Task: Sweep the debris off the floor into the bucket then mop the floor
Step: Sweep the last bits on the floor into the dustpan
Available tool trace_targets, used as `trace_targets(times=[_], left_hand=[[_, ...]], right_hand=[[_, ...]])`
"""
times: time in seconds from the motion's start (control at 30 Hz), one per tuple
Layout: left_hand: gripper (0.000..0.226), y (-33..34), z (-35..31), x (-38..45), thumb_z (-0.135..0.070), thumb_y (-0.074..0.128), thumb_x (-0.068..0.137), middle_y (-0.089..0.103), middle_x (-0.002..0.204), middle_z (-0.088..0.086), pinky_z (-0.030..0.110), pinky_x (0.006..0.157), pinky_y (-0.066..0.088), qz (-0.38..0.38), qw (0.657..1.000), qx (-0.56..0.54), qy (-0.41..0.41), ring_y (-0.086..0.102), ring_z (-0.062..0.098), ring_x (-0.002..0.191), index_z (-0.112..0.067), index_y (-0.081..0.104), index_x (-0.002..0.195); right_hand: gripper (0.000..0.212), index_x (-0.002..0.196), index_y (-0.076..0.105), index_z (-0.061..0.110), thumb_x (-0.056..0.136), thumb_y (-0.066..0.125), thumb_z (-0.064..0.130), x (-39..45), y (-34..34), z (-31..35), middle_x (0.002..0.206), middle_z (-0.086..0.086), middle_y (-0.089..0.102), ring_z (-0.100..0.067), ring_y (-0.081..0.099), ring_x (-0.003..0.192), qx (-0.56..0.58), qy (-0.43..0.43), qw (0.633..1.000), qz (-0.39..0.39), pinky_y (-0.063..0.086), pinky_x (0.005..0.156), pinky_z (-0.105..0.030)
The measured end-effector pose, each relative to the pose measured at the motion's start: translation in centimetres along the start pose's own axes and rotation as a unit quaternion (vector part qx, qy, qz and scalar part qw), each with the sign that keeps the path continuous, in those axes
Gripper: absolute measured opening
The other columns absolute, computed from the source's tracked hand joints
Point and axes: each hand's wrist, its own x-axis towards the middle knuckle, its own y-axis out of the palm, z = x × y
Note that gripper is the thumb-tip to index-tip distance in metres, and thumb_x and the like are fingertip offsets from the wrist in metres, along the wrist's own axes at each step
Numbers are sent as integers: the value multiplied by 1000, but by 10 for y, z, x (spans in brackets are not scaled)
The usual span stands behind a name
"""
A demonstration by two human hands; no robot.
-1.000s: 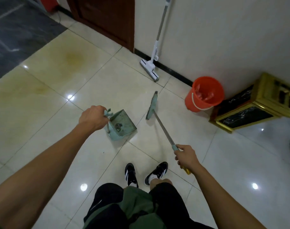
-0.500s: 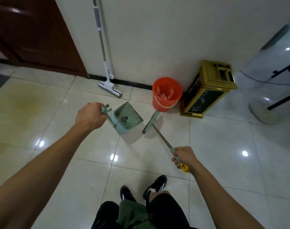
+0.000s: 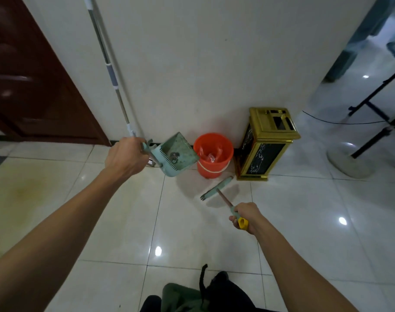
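Observation:
My left hand [image 3: 124,157] grips the handle of a pale green dustpan [image 3: 178,154], held off the floor with its open lip right beside the rim of the orange bucket [image 3: 214,170]. A small clump of dark debris [image 3: 174,156] lies inside the pan. My right hand [image 3: 245,216] holds the yellow-tipped handle of a short green broom [image 3: 216,188], whose head hangs low in front of the bucket. The bucket stands against the white wall and holds some clear plastic. A mop [image 3: 110,70] leans on the wall, its head hidden behind my left hand.
A gold and black bin [image 3: 267,143] stands right of the bucket. A dark wooden door [image 3: 34,86] is at the left. A fan base [image 3: 349,163] and black stand legs [image 3: 376,109] with a cable are at the right. Glossy tiles [image 3: 192,233] cover the floor.
I have stepped closer to the wall. The dustpan has risen and moved right, up to the bucket's rim. The broom has swung right, ending in front of the bucket.

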Motion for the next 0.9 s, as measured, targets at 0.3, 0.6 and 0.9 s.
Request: trace_targets(times=[0.3,0.6,0.9], left_hand=[[14,9,-72,33,-12,61,83,59,70,1,34,61,41,-25,997,39,55,54,28,64,-24,68,86],[13,35,-113,87,-19,54,89,61,69,2,36,60,51,-23,986,92,141,58,28,62,-24,66,90],[18,70,-130,136,-18,59,84,47,66,-3,32,56,37,35,944,219,243,47,22,59,-24,63,101]], right_hand=[[6,93,48,-5,95,43,-6,23,-25,42,96,-33,58,-30,58,61,29,-5,999,16,42,38,-22],[12,86,48,-3,93,42,-10,35,-30,69,84,-28,55,-28,54,55,96,-3,995,27,42,36,-21],[5,89,47,-6,94,46,-7,56,-28,77,98,-33,53,-27,55,52,122,19,992,8,43,38,-22]])
